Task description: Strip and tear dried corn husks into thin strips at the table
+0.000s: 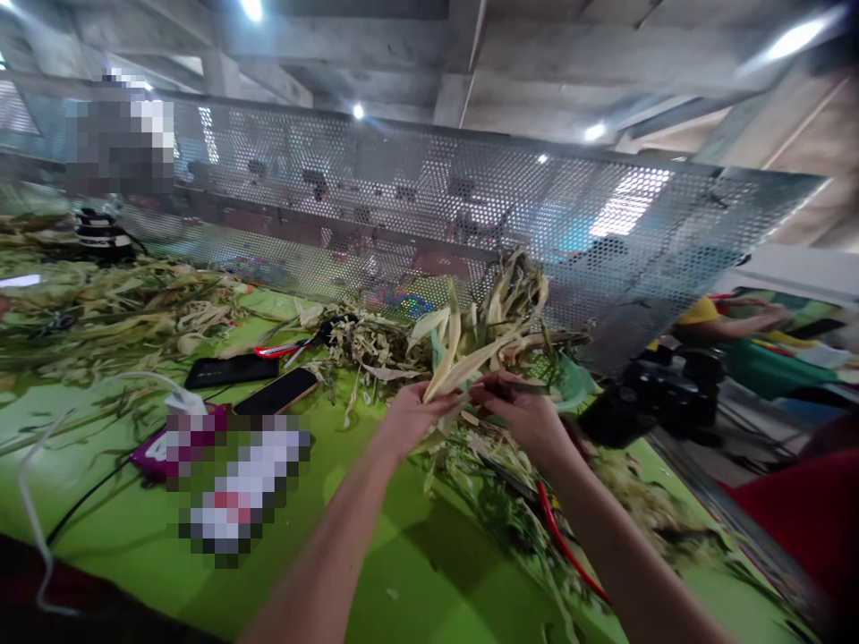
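In front of me, my left hand [417, 413] is closed round the lower end of pale dried husk leaves [463, 367], whose tips point up and to the right. Close beside it, my right hand [520, 410] has its fingertips pinched together at the base of the leaves. What those right fingers hold is too small to make out. Behind both hands stands a taller bunch of dried husks [516, 295] with a green cloth-like piece [574, 380]. Thin green and dry stems [463, 474] lie below the hands. A tool with a red handle [567, 541] lies partly under my right forearm.
Two dark phones [278, 394], a red cutter [275, 351] and a purple power strip [178, 447] with a white cable lie left. Dried leaves [134, 313] cover the far left of the green table [301, 572]. A perforated metal screen [376, 206] rises behind. A black camera [658, 394] is at right.
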The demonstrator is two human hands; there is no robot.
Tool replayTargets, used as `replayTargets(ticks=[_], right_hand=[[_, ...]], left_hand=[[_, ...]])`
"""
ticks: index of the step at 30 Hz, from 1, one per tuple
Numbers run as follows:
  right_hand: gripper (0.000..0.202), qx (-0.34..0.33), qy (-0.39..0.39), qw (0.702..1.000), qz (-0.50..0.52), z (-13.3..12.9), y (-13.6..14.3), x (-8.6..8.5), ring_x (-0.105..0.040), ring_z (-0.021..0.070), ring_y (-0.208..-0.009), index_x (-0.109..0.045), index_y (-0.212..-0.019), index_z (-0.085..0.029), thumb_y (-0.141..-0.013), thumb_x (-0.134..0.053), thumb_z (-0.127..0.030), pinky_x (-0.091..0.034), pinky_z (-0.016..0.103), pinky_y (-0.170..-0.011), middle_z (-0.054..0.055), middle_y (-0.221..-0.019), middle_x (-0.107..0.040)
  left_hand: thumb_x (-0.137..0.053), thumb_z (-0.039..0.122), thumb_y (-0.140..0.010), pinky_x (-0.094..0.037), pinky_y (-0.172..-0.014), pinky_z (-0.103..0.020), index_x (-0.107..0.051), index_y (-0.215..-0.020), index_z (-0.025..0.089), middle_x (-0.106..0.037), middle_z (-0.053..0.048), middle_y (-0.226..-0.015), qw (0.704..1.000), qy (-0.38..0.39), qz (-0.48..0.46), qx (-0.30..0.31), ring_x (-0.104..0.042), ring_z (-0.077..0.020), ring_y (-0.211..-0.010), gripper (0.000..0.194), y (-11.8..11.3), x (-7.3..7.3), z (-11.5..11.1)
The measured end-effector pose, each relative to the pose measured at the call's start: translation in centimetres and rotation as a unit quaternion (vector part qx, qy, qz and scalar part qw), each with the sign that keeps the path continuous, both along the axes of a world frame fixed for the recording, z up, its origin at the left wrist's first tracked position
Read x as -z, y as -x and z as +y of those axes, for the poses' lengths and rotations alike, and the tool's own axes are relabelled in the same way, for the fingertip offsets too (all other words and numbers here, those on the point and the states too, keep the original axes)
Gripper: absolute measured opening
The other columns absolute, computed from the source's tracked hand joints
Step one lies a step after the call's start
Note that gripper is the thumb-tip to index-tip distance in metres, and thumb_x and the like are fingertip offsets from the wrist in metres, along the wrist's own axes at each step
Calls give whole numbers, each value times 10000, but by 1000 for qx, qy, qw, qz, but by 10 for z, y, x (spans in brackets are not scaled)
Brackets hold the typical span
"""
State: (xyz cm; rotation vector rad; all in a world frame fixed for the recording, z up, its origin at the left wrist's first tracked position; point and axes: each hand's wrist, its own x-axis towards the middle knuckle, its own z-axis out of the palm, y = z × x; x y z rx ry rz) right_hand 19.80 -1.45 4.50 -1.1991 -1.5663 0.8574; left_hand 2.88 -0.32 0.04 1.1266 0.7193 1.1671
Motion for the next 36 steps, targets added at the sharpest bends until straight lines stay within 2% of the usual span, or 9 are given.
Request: replayTargets(ticks=[3, 6, 13, 18, 24, 28, 36], right_hand=[[267, -15, -9, 999, -32, 0, 6, 6, -532, 143, -627, -634, -740, -167, -670, -731, -405, -442, 270, -588, 2, -670, -614], [261, -26, -2, 999, -39, 0, 6, 8, -534, 144, -649, -642, -756, -159, -696, -712, -403, -440, 269, -600, 8, -695, -615], [293, -67, 52, 996, 32, -6, 6, 1, -564, 150, -677, -651, -760, -152, -692, -734, -424, -474, 254, -582, 22, -706, -607], [240, -76, 91, 990, 71, -9, 7, -4, -574, 138, -648, -654, -752, -169, -718, -716, -399, -466, 236, -579, 24, -697, -629], [239, -86, 73, 992, 50, -7, 5, -4, -561, 131, -634, -662, -762, -160, -777, -663, -398, -462, 240, -594, 25, -688, -633], [229, -79, 57, 995, 36, -9, 7, -4, -555, 127, -647, -669, -797, -169, -769, -680, -396, -453, 237, -591, 12, -701, -636], [257, -52, 24, 998, -33, -7, 5, -6, -544, 133, -616, -639, -763, -174, -729, -693, -423, -457, 254, -582, 4, -688, -617]], left_hand=[[-813, 377, -542, -419, -668, -255, -738, -904, 129, -678, -41, -761, 1000, -1, -14, 11, -544, -134, -653, 445, -2, 2, 0], [-798, 370, -568, -419, -648, -250, -737, -894, 132, -670, -31, -742, 999, -7, -33, 14, -525, -119, -621, 408, -1, 2, 0], [-844, 337, -509, -441, -688, -261, -743, -822, 124, -688, -56, -759, 995, 57, -82, 21, -558, -125, -657, 391, 1, -6, -6], [-855, 335, -501, -419, -645, -241, -752, -845, 115, -696, -67, -781, 992, 56, -103, 55, -545, -104, -630, 421, 4, -11, -10], [-843, 314, -534, -425, -662, -241, -753, -875, 119, -701, -77, -820, 990, 53, -116, 62, -558, -105, -654, 403, 6, -13, -12], [-838, 314, -535, -430, -661, -248, -750, -842, 111, -686, -60, -754, 991, 48, -112, 48, -544, -104, -625, 378, 5, -10, -10], [-811, 273, -555, -429, -677, -251, -728, -856, 114, -681, -62, -786, 994, 51, -90, 44, -559, -119, -665, 351, 4, -4, -5]])
